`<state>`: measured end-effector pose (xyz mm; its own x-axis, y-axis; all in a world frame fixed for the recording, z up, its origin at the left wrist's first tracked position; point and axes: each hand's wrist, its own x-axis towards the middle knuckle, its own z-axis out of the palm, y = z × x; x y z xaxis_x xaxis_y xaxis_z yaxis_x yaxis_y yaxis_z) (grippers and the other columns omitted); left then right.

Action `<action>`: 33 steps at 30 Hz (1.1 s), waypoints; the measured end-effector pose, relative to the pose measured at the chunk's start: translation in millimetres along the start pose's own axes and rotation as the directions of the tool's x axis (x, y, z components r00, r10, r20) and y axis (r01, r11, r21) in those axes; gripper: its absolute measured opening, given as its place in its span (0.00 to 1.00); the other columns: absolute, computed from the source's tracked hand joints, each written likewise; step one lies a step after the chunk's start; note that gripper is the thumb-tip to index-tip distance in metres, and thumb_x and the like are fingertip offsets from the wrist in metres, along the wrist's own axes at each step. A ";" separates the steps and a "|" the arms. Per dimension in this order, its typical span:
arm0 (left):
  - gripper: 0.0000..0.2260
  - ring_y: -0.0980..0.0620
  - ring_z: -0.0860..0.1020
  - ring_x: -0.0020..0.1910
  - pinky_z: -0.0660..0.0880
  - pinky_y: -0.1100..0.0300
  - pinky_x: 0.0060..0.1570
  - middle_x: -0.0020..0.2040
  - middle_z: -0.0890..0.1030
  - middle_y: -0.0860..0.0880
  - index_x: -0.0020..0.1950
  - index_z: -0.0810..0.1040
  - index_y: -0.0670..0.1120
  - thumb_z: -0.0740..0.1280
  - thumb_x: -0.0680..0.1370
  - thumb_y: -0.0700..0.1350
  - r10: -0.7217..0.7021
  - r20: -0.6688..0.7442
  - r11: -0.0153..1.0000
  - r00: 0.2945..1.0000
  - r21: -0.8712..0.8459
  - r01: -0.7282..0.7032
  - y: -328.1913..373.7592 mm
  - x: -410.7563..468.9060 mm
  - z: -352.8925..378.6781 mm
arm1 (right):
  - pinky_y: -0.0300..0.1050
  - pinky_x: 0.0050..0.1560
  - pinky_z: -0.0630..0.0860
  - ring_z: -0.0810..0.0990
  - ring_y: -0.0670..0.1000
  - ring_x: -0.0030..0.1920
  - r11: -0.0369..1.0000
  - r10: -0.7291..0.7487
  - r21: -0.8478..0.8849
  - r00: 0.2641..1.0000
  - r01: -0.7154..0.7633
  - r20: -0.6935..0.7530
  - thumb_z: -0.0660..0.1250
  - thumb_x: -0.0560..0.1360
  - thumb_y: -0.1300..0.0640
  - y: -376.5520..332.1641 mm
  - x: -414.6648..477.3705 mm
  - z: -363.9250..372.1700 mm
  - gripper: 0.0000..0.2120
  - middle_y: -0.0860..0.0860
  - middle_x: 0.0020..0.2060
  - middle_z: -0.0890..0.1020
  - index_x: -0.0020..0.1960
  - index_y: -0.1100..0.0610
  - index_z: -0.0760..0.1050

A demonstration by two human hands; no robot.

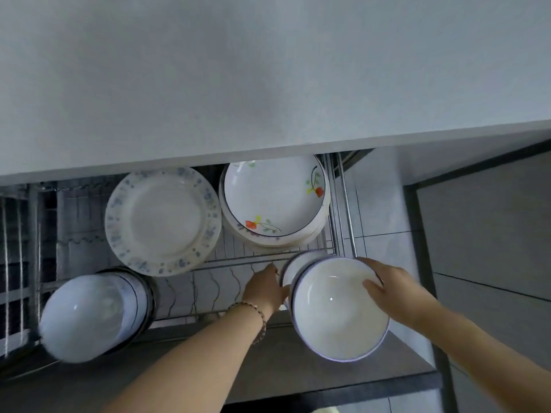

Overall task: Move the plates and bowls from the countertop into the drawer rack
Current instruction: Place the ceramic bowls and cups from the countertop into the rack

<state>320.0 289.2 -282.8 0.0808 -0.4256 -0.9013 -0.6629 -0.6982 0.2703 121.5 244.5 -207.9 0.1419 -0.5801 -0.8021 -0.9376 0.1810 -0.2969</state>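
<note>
Fingers on our right hand (390, 280) pinching rim of top bowl (337, 314), thumb inside. Left hand (264, 290) gripping side of bowl stack (298, 263), fingertips hidden behind it, can't tell spread. Stack at front right corner of drawer rack (238, 260), near flowered plates (274, 198). Blue-patterned plate (162, 222), second bowl stack (95, 314) further left.

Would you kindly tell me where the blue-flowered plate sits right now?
In the head view, the blue-flowered plate lies in the drawer rack, left of the red-flowered plate stack.
</note>
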 end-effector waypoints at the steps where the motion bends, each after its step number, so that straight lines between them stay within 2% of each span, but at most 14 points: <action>1: 0.18 0.45 0.76 0.61 0.72 0.58 0.57 0.64 0.76 0.42 0.66 0.71 0.40 0.64 0.78 0.46 -0.009 -0.006 1.000 1.000 0.021 0.009 0.9 5.6 3.8 | 0.46 0.59 0.73 0.78 0.56 0.59 0.999 -0.023 -0.024 1.000 0.023 0.005 0.57 0.79 0.60 -0.3 4.6 2.2 0.21 0.55 0.60 0.80 0.71 0.49 0.66; 5: 0.09 0.43 0.79 0.55 0.72 0.59 0.47 0.53 0.80 0.39 0.51 0.78 0.35 0.61 0.79 0.40 -0.018 -0.011 1.000 1.000 0.020 0.018 -4.0 18.3 13.2 | 0.43 0.61 0.72 0.77 0.54 0.62 0.986 -0.129 -0.106 0.992 0.129 0.006 0.57 0.79 0.60 0.0 18.0 10.2 0.22 0.52 0.62 0.79 0.71 0.49 0.66; 8: 0.10 0.45 0.79 0.46 0.69 0.67 0.34 0.42 0.80 0.42 0.38 0.76 0.41 0.61 0.79 0.39 0.021 0.016 0.999 1.000 0.028 -0.022 -10.7 24.5 14.9 | 0.42 0.61 0.72 0.77 0.53 0.61 0.979 -0.150 -0.136 0.988 0.152 0.029 0.57 0.79 0.59 4.1 23.4 14.5 0.22 0.51 0.63 0.78 0.72 0.46 0.65; 10: 0.10 0.49 0.76 0.40 0.67 0.71 0.25 0.38 0.78 0.45 0.38 0.75 0.42 0.60 0.79 0.40 0.034 0.044 0.999 0.998 0.009 -0.034 -16.2 27.9 14.9 | 0.43 0.60 0.72 0.77 0.53 0.61 0.974 -0.157 -0.159 0.987 0.161 0.038 0.57 0.79 0.58 6.5 25.6 15.2 0.22 0.52 0.62 0.78 0.72 0.46 0.65; 13: 0.10 0.46 0.79 0.47 0.71 0.64 0.39 0.48 0.81 0.41 0.51 0.79 0.38 0.60 0.79 0.41 0.060 0.093 0.998 0.994 0.000 -0.060 -19.6 31.6 16.4 | 0.45 0.60 0.73 0.77 0.55 0.61 0.967 -0.168 -0.186 0.985 0.172 0.037 0.57 0.79 0.58 4.5 27.8 16.2 0.22 0.53 0.62 0.78 0.73 0.47 0.63; 17: 0.12 0.44 0.79 0.56 0.74 0.55 0.57 0.58 0.81 0.43 0.58 0.77 0.43 0.62 0.79 0.46 0.079 0.179 0.996 0.981 -0.058 -0.069 -23.5 34.4 20.2 | 0.47 0.58 0.74 0.78 0.56 0.58 0.937 -0.197 -0.291 0.980 0.194 0.020 0.55 0.80 0.57 -6.4 36.7 19.7 0.23 0.54 0.60 0.78 0.73 0.46 0.61; 19: 0.21 0.46 0.77 0.60 0.73 0.56 0.60 0.61 0.79 0.46 0.71 0.68 0.50 0.64 0.78 0.50 0.116 0.199 0.991 0.973 -0.088 -0.100 -28.4 30.7 17.9 | 0.46 0.58 0.73 0.78 0.56 0.58 0.925 -0.208 -0.319 0.978 0.204 0.023 0.55 0.80 0.58 -11.3 42.0 19.0 0.23 0.53 0.61 0.77 0.73 0.46 0.61; 21: 0.25 0.51 0.75 0.61 0.71 0.65 0.57 0.64 0.76 0.49 0.76 0.58 0.55 0.61 0.80 0.50 0.151 0.177 0.973 0.973 -0.201 -0.114 -34.8 24.8 16.7 | 0.46 0.58 0.73 0.78 0.55 0.58 0.921 -0.202 -0.332 0.979 0.202 0.035 0.55 0.80 0.58 -14.4 45.7 17.4 0.22 0.53 0.61 0.78 0.73 0.46 0.62; 23: 0.21 0.58 0.73 0.55 0.70 0.80 0.43 0.60 0.74 0.51 0.75 0.61 0.53 0.56 0.82 0.47 0.158 0.127 0.911 0.979 -0.402 -0.095 -37.4 17.9 16.5 | 0.46 0.57 0.74 0.78 0.55 0.58 0.915 -0.187 -0.356 0.981 0.192 0.048 0.55 0.80 0.58 -17.6 46.8 17.6 0.22 0.53 0.60 0.78 0.73 0.47 0.62; 24: 0.19 0.60 0.74 0.51 0.72 0.81 0.38 0.59 0.74 0.52 0.74 0.64 0.51 0.55 0.83 0.46 0.147 0.111 0.868 0.983 -0.491 -0.074 -37.0 15.6 16.0 | 0.46 0.56 0.75 0.79 0.55 0.57 0.912 -0.175 -0.368 0.983 0.182 0.054 0.55 0.80 0.59 -19.1 47.2 18.8 0.22 0.53 0.60 0.79 0.73 0.47 0.62; 26: 0.17 0.56 0.77 0.53 0.78 0.72 0.44 0.64 0.76 0.49 0.71 0.69 0.49 0.55 0.83 0.48 0.088 0.114 0.801 0.990 -0.598 -0.002 -35.2 15.4 15.9 | 0.46 0.55 0.74 0.79 0.56 0.57 0.906 -0.138 -0.397 0.989 0.150 0.058 0.56 0.79 0.60 -24.4 49.8 19.8 0.23 0.54 0.59 0.79 0.72 0.46 0.61; 28: 0.19 0.48 0.77 0.58 0.79 0.55 0.55 0.66 0.75 0.47 0.69 0.71 0.50 0.52 0.82 0.53 0.033 0.157 0.784 0.987 -0.616 0.072 -28.2 11.8 11.0 | 0.45 0.54 0.74 0.78 0.56 0.57 0.882 -0.106 -0.457 0.993 0.119 0.054 0.56 0.79 0.61 -31.5 54.1 18.6 0.25 0.55 0.58 0.78 0.72 0.44 0.60; 31: 0.22 0.41 0.74 0.61 0.76 0.49 0.54 0.64 0.72 0.45 0.69 0.68 0.50 0.48 0.81 0.58 -0.005 0.317 0.645 0.948 -0.724 0.245 -17.8 9.0 1.4 | 0.45 0.53 0.75 0.76 0.55 0.58 0.849 -0.099 -0.515 0.993 0.117 0.063 0.58 0.77 0.64 -41.6 59.1 19.3 0.27 0.56 0.56 0.77 0.72 0.45 0.60; 33: 0.18 0.41 0.73 0.62 0.75 0.47 0.54 0.62 0.71 0.46 0.65 0.67 0.51 0.51 0.80 0.59 0.035 0.376 0.631 0.926 -0.726 0.271 -14.1 6.9 -3.2 | 0.46 0.54 0.74 0.74 0.55 0.60 0.843 -0.093 -0.526 0.993 0.118 0.073 0.58 0.77 0.66 -45.4 62.5 21.7 0.26 0.56 0.56 0.78 0.71 0.46 0.62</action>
<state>332.3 294.2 -291.7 -0.2280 -0.2018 -0.9525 0.1440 -0.9745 0.1720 179.9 217.3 -255.8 0.2514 -0.5347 -0.8068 -0.9401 -0.3331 -0.0721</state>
